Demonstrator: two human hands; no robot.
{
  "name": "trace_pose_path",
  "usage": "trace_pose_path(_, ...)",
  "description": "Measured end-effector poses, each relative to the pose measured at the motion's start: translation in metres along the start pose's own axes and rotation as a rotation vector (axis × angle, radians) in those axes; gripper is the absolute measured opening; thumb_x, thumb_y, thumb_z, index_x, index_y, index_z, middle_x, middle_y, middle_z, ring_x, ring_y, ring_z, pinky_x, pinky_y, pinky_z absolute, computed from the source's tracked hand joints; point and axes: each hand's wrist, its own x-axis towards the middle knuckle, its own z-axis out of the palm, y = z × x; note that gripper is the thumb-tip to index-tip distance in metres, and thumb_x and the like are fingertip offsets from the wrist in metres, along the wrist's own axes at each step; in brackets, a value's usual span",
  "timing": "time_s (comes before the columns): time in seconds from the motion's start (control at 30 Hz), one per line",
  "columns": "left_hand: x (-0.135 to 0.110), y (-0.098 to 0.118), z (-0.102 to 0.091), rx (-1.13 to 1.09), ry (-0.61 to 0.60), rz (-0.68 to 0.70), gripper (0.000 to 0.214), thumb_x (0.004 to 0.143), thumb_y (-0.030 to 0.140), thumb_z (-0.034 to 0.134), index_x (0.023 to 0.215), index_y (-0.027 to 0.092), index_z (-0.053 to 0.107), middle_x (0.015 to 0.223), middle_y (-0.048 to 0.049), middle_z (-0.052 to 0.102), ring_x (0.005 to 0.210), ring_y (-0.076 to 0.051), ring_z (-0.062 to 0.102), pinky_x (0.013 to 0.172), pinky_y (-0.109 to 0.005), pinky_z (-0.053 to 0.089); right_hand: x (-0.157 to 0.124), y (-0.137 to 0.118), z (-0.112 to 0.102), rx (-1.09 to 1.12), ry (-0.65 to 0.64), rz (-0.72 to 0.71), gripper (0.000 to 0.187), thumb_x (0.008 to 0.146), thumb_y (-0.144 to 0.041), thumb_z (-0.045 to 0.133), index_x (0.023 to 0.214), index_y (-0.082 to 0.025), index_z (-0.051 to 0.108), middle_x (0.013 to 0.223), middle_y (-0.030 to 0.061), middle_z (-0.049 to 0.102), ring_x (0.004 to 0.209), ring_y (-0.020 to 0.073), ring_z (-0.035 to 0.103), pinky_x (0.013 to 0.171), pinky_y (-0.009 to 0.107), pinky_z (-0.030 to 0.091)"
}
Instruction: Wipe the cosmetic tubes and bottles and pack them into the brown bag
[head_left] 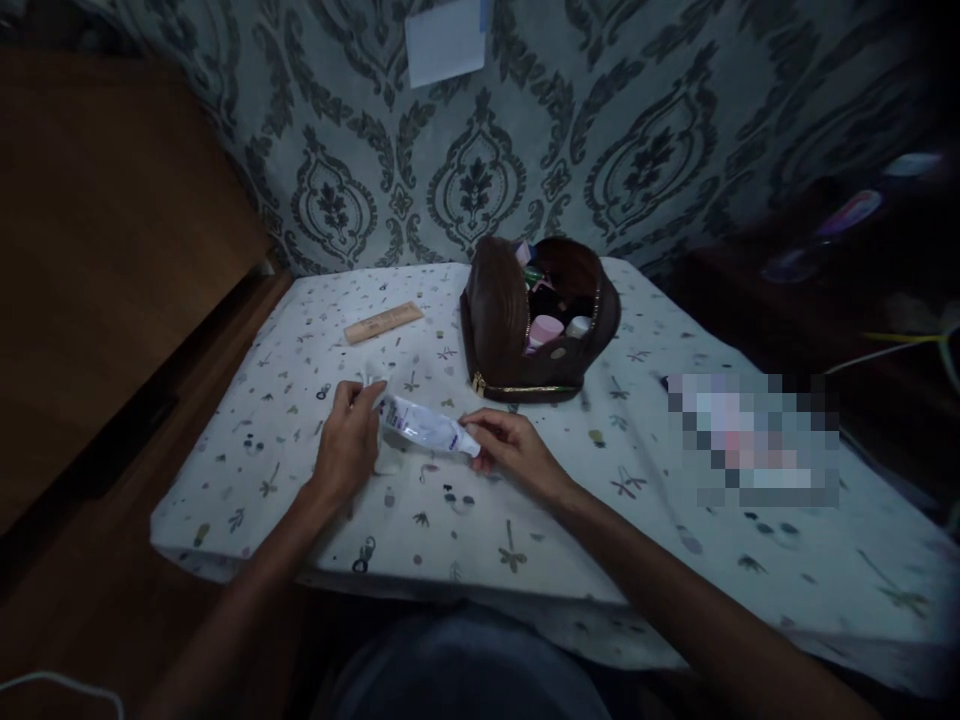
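A white squeeze tube [424,425] with dark printing is stretched between my two hands, just above the table. My left hand [351,425] is closed on its left end. Something thin and whitish shows around those fingers, too faint to make out. At the tube's right, capped end, my right hand [514,447] pinches it between thumb and fingers. Beyond my left hand a beige tube [384,322] lies flat on the table. A brown zippered cosmetic bag [495,310] stands open past the white tube, with a pink-lidded container [546,330] and other small items inside.
The table has a white patterned cloth [465,540]. A blurred-out flat object [750,435] lies to the right. Wooden furniture [120,250] borders the left side, and a patterned wall [476,180] rises behind. Dark furniture with a cable [862,358] is at the right.
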Motion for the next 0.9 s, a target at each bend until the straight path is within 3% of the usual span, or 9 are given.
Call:
trace_pose_path(0.07,0.004,-0.010,-0.003,0.017,-0.038,-0.040,0.033,0.095,0.018,0.040,0.125,0.021,0.055,0.104,-0.0043,0.047,0.085,-0.016,0.053,0.071,-0.026,0.048,0.000,0.002,0.000,-0.100,-0.006,-0.061,0.036,0.085,-0.051,0.063,0.088,-0.017,0.069,0.065,0.0007,0.063,0.051,0.0133,0.059,0.051,0.026,0.050)
trace_pose_path(0.17,0.006,-0.019,-0.008,0.025,-0.004,-0.041,0.035,0.097,0.022,0.041,0.130,0.018,0.053,0.102,-0.0048,0.047,0.082,-0.016,0.052,0.070,-0.027,0.048,0.001,0.005,0.000,-0.287,0.057,-0.197,0.029,0.079,-0.041,0.072,0.097,-0.018,0.072,0.086,0.0038,0.063,0.059,0.0125,0.059,0.055,0.027,0.051)
trace_pose_path(0.3,0.000,-0.007,-0.004,-0.045,0.026,0.112,0.044,0.099,0.020,0.039,0.144,0.021,0.042,0.108,-0.0068,0.047,0.085,-0.015,0.053,0.072,-0.026,0.049,0.000,0.009,-0.001,-0.494,0.115,-0.299,0.027,0.080,-0.023,0.069,0.107,-0.021,0.070,0.086,0.0022,0.061,0.063,0.0127,0.056,0.058,0.026,0.049)
trace_pose_path(0.4,-0.005,0.013,0.011,-0.099,-0.100,0.310,0.049,0.098,0.012,0.034,0.146,0.024,0.039,0.113,-0.0086,0.052,0.096,-0.018,0.054,0.082,-0.031,0.051,0.000,0.010,0.000,-0.574,0.124,-0.340,0.022,0.082,-0.019,0.066,0.103,-0.021,0.069,0.081,0.0010,0.060,0.063,0.0134,0.056,0.061,0.027,0.048)
trace_pose_path(0.47,-0.005,0.025,0.023,-0.080,-0.219,0.371,0.050,0.096,0.007,0.031,0.142,0.022,0.045,0.108,-0.0083,0.056,0.098,-0.021,0.054,0.087,-0.035,0.051,0.000,0.009,0.000,-0.610,0.130,-0.361,0.012,0.082,-0.020,0.067,0.093,-0.020,0.068,0.079,0.0009,0.059,0.065,0.0144,0.057,0.061,0.027,0.048)
trace_pose_path(0.57,-0.002,0.035,0.036,0.034,-0.349,0.316,0.047,0.093,0.002,0.031,0.130,0.017,0.055,0.104,-0.0097,0.059,0.098,-0.024,0.054,0.088,-0.037,0.051,-0.001,0.009,0.000,-0.655,0.132,-0.383,0.004,0.081,-0.021,0.067,0.080,-0.019,0.064,0.079,0.0017,0.058,0.067,0.0155,0.057,0.061,0.027,0.047)
trace_pose_path(0.67,0.003,0.034,0.040,0.122,-0.369,0.250,0.040,0.093,0.005,0.034,0.122,0.015,0.060,0.108,-0.0123,0.057,0.102,-0.027,0.053,0.084,-0.038,0.051,-0.001,0.009,0.001,-0.646,0.108,-0.395,0.006,0.083,-0.022,0.065,0.088,-0.020,0.068,0.080,0.0022,0.058,0.067,0.0157,0.057,0.062,0.028,0.049)
trace_pose_path(0.77,0.008,0.021,0.037,0.191,-0.374,0.180,0.038,0.093,0.007,0.035,0.118,0.019,0.062,0.104,-0.0106,0.055,0.099,-0.027,0.051,0.076,-0.037,0.051,0.000,0.009,0.002,-0.609,0.084,-0.411,0.020,0.085,-0.021,0.062,0.104,-0.021,0.070,0.085,0.0033,0.059,0.068,0.0153,0.059,0.062,0.028,0.052)
trace_pose_path(0.9,0.014,-0.005,0.026,0.314,-0.373,0.043,0.040,0.091,0.006,0.036,0.120,0.019,0.060,0.106,-0.0102,0.054,0.101,-0.026,0.050,0.074,-0.035,0.049,0.000,0.009,0.002,-0.613,0.096,-0.418,0.022,0.084,-0.020,0.060,0.103,-0.021,0.072,0.083,0.0035,0.059,0.067,0.0156,0.059,0.060,0.028,0.051)
